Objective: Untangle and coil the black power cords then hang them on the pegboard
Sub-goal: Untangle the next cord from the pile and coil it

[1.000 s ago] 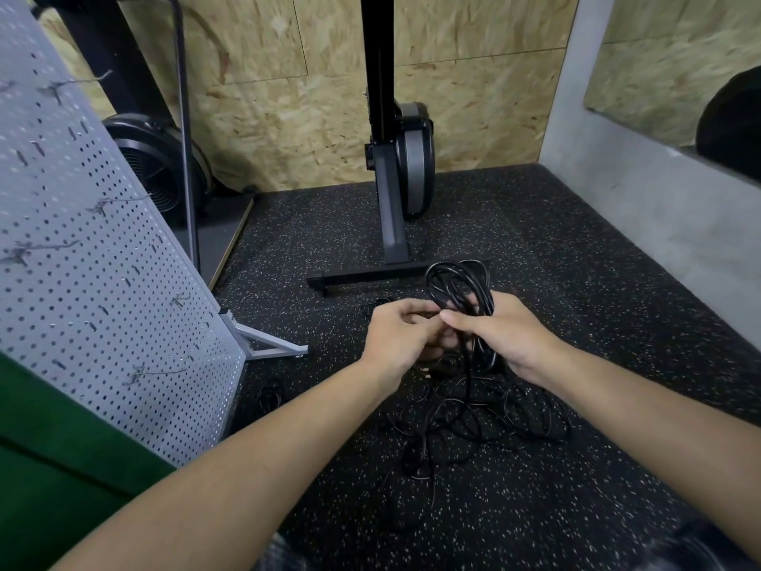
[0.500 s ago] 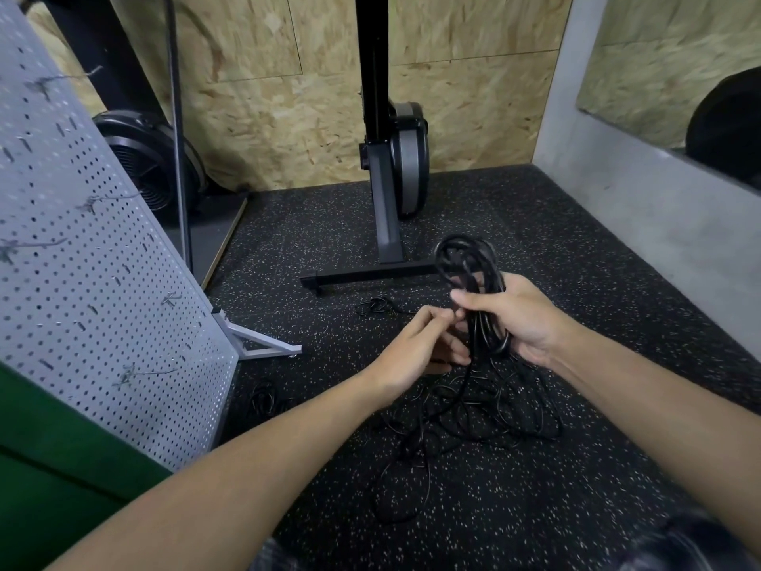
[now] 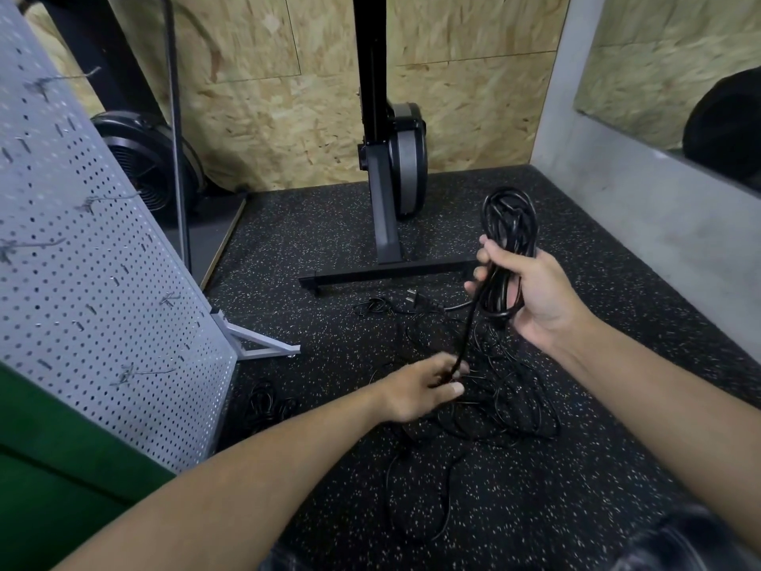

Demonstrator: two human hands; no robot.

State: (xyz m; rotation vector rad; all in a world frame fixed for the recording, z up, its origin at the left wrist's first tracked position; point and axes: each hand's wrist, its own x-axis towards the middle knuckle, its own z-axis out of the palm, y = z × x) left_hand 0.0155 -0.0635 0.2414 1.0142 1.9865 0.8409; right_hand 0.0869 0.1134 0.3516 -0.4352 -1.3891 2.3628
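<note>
the right hand (image 3: 535, 290) curled its fingers (image 3: 491, 245) round a half-made coil (image 3: 510, 224); the left hand (image 3: 416, 389) pinched its loose strand (image 3: 469, 323). more cords (image 3: 506, 410) lay tangled in the middle of the floor (image 3: 576, 488). none hung on the pegboard (image 3: 103, 282).

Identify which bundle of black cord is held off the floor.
The looped coil gripped by the right hand; the tangled pile and the small bundle beside the pegboard lie on the floor.
</note>
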